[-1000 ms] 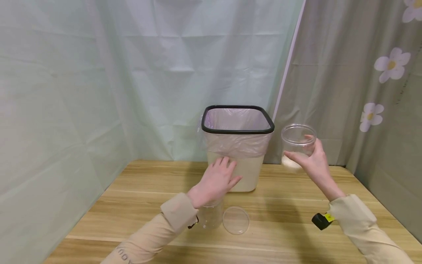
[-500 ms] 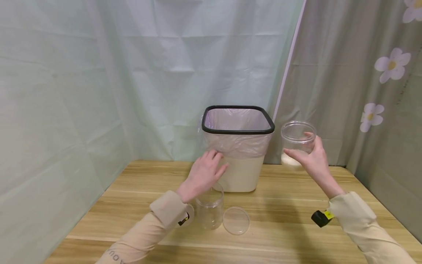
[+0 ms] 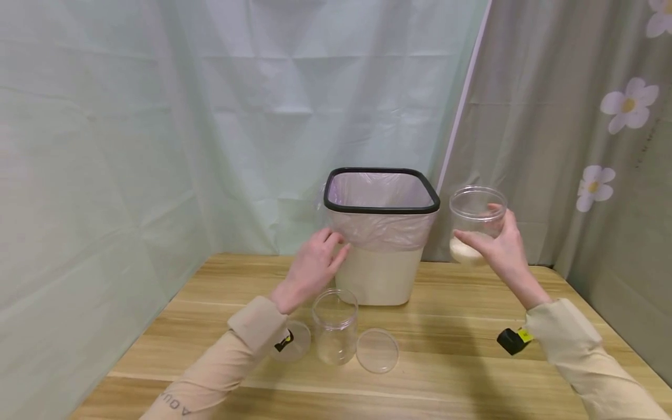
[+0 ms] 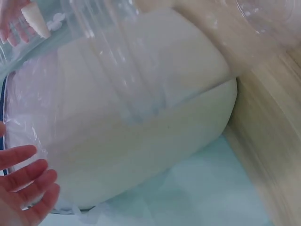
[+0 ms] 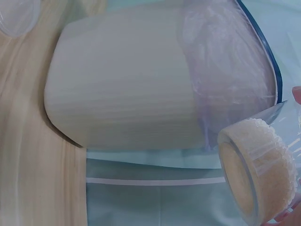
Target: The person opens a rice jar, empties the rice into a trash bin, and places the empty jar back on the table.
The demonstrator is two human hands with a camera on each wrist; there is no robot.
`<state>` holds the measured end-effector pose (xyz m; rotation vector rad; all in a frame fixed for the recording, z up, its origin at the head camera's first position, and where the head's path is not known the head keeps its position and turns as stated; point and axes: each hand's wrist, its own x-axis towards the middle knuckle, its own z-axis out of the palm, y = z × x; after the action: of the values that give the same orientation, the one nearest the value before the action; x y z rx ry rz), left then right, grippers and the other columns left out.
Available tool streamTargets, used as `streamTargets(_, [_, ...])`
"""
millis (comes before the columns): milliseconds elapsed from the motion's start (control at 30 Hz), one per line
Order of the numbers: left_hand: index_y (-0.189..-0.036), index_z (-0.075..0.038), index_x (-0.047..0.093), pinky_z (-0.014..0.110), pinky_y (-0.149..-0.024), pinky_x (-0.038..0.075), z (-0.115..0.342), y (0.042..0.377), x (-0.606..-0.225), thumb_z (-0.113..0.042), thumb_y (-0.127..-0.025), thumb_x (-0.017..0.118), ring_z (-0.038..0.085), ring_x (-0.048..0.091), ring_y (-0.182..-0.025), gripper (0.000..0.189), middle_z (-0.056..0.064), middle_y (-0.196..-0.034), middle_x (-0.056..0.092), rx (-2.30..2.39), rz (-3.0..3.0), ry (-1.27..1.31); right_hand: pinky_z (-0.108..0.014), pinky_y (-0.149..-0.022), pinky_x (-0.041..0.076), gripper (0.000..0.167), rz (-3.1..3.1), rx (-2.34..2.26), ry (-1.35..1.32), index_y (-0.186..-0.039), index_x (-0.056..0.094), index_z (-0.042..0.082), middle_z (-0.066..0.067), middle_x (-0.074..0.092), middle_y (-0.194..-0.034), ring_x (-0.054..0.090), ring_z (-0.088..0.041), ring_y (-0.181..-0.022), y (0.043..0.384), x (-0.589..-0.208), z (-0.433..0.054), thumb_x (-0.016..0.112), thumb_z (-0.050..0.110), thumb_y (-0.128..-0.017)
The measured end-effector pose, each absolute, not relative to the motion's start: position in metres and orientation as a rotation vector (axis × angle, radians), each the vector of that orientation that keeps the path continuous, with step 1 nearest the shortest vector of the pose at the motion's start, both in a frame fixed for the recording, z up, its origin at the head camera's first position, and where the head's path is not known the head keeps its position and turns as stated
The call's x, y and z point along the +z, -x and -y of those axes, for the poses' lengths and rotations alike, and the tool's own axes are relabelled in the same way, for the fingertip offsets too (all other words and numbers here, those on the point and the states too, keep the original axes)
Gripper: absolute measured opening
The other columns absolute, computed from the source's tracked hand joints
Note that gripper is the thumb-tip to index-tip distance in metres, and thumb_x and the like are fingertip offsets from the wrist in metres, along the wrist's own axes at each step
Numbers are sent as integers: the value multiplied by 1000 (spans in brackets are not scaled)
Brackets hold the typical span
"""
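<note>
My right hand grips a clear round jar from its right side, raised above the table beside the bin. No lid is on this jar. A white layer with a bumpy upper edge fills its bottom; what it is I cannot tell. My left hand hovers at the bin's front left, fingers loosely bent and holding nothing. Whether it touches the liner is unclear. Below it a second clear jar stands upright without a lid. Clear round lids lie on either side, one right and one left, partly behind the wrist camera.
An off-white bin with a black rim and a pale plastic liner stands at the back of the wooden table. Pale curtains close off the back and sides.
My left hand has moved left from the bin's front, uncovering the standing jar and the left lid. My right hand has raised its jar slightly.
</note>
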<state>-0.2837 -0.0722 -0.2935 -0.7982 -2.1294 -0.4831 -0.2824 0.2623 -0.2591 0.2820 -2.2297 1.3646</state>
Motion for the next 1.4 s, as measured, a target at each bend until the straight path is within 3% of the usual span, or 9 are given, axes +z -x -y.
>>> streamTargets(167, [-83,-3,58,29,-57,40,76,286,-285,-13,-89,53,18,47,-67,13,8,-78,50,-492,2055,796,-53,-87,28,88,2236,1357,-285,-137,24,7,-16,36,-125,36,-33,-115,284,-251,-263,77,31,-71])
streamTargets(567, [-81,-2,57,31,-55,40,83,293,-255,-11,-89,52,20,46,-66,13,8,-76,50,-557,1952,701,-55,-86,28,89,2263,1319,-277,-137,23,8,-17,36,-124,36,-35,-114,284,-247,-264,76,34,-71])
streamTargets(1067, [-100,1,52,37,-66,39,82,314,-217,-25,-95,45,29,42,-88,28,17,-99,45,-800,2263,464,-54,-86,28,88,2259,1324,-290,-137,23,9,-16,34,-126,34,-34,-116,286,-241,-264,76,34,-71])
streamTargets(1400, [-117,5,45,38,-80,36,81,330,-206,-31,-96,38,28,41,-96,41,18,-110,41,-919,2456,389,-55,-87,27,91,2272,1280,-279,-138,23,10,-17,33,-130,33,-33,-118,293,-231,-263,76,38,-70])
